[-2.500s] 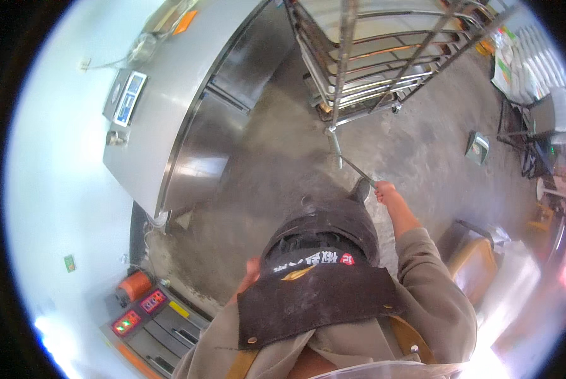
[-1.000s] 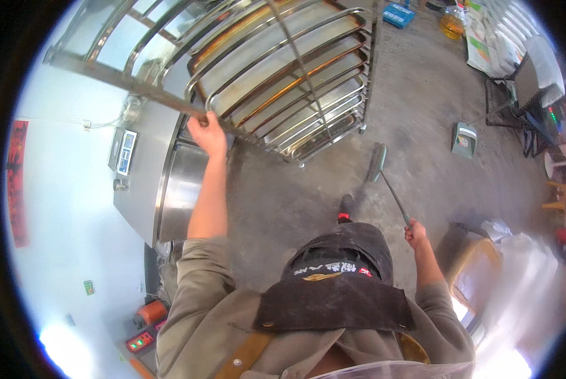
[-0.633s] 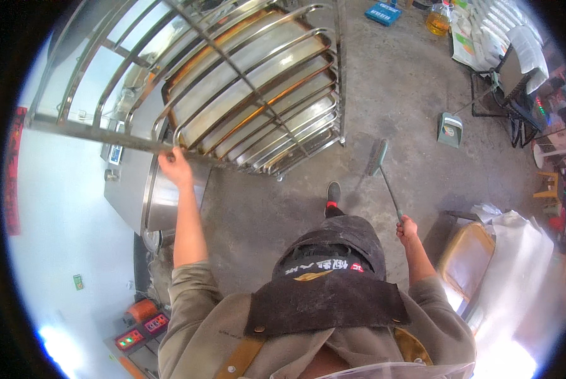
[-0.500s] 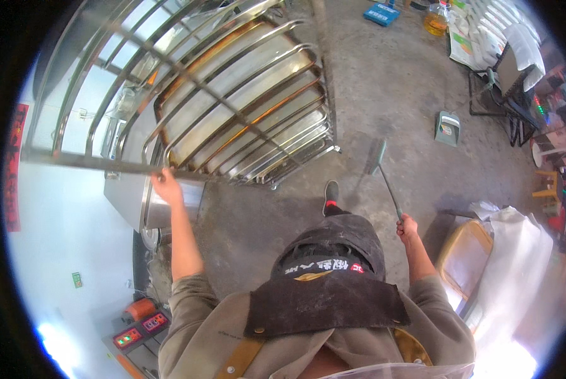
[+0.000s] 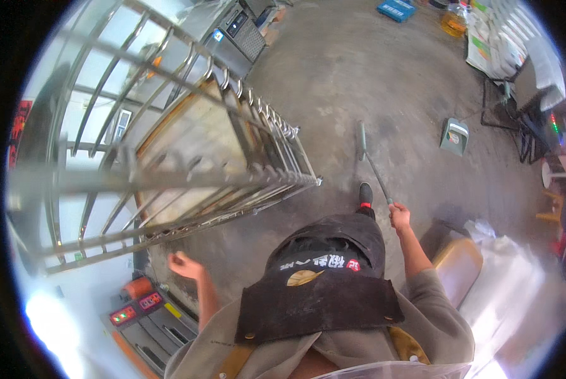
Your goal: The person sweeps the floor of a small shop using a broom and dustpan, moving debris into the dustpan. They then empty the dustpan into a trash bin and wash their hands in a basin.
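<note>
My right hand (image 5: 399, 215) is wrapped round the grey handle of a broom (image 5: 379, 177). The broom's narrow grey-green head rests on the concrete floor ahead of my shoe (image 5: 365, 192). Just below the lower edge of a tall metal tray rack (image 5: 257, 196), my left hand (image 5: 187, 266) hangs apart from it, holding nothing, its fingers loosely bent. The rack has many curved rails, and a large light tray (image 5: 197, 136) with brown edges lies in it. A grey-green dustpan (image 5: 455, 137) stands on the floor to the right, beyond the broom.
At lower left is a machine with lit red displays (image 5: 136, 305). A padded brown-edged chair (image 5: 463, 259) and white sheeting (image 5: 507, 278) stand at right. Farther off are a folding chair (image 5: 529, 101), a jug of yellow liquid (image 5: 455, 22) and a blue case (image 5: 396, 9).
My left hand has let go of the rack and drawn back toward me. The rack now stands turned, farther left in view. The broom head has shifted left, still in my right hand.
</note>
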